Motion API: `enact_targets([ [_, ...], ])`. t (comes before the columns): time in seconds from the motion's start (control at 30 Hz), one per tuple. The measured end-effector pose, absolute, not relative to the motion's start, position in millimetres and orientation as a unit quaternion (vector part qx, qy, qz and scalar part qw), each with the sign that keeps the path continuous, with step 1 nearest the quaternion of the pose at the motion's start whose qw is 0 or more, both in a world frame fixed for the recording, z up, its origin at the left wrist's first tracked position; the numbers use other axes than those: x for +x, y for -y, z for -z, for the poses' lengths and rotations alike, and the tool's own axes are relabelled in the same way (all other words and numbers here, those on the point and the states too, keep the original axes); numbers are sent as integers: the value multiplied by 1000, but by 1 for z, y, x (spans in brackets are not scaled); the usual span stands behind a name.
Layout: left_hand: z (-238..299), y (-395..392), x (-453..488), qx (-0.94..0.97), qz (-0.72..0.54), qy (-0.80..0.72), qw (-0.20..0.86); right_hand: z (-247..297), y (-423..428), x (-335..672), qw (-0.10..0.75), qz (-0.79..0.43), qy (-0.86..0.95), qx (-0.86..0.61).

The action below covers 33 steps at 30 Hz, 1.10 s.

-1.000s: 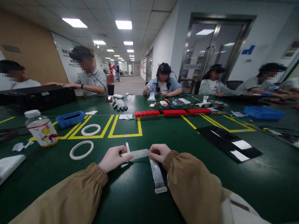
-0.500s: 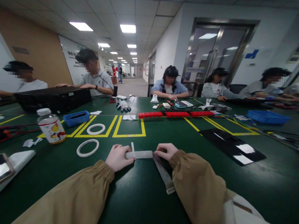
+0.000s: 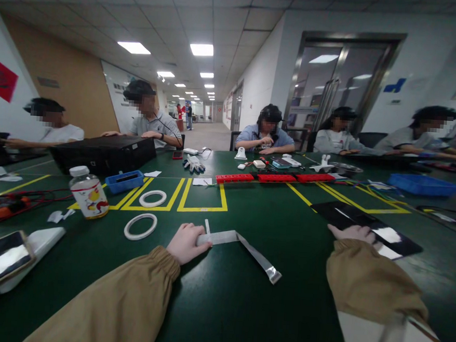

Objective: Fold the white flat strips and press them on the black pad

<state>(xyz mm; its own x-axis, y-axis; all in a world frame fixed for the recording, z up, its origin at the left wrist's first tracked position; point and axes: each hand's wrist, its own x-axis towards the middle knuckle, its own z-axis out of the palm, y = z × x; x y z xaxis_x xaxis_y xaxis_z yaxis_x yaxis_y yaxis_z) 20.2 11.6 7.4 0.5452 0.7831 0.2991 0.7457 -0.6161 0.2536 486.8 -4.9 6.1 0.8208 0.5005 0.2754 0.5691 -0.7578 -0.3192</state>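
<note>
The flat grey strip [image 3: 223, 237] is on the near side of the green table [image 3: 237, 307], in front of the person. The left hand [image 3: 187, 242] is closed on one end of it in a pinch. From there the strip runs to the right, then has a sharp bend and slants down toward the person. Its shiny free end points away from the left hand. I cannot tell if the bend lies flat on the table or sits up a bit. A thin white tab [image 3: 207, 226] sticks up right by the left hand.

The right hand [image 3: 352, 233] is well apart from the strip. It is at the near left edge of the black sheet [image 3: 344, 213], close to the white patches [image 3: 387, 235] there. Its tips are hard to see, so I cannot tell if it is apart or together, or if it touches the sheet.

The step in hand looks like this: the left hand keeps the strip steady, and the right hand reaches for the sheet. I think the next move calls for the left hand to hold tight so the bend does not spring open, and for the right hand to take a light, careful grip. Two white rings [image 3: 140, 227] sit left of the left hand, not in use.
</note>
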Motion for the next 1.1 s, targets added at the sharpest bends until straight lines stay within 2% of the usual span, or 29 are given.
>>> enact_targets([
  [0.33,-13,-9,22,879,-196,-427,85,-11,-23,452,115,62,406,-904],
  [0.57,-14,-9,22,885,-204,-408,91,-13,-42,354,85,64,655,-748],
  [0.77,-15,-8,22,892,-210,-390,91,-7,-33,302,110,30,815,-568],
  [0.93,-18,-6,21,898,-217,-375,78,-1,-15,295,194,-92,892,-398],
  [1.1,-20,-6,19,895,-232,-373,75,-11,0,287,265,-162,872,-378],
])
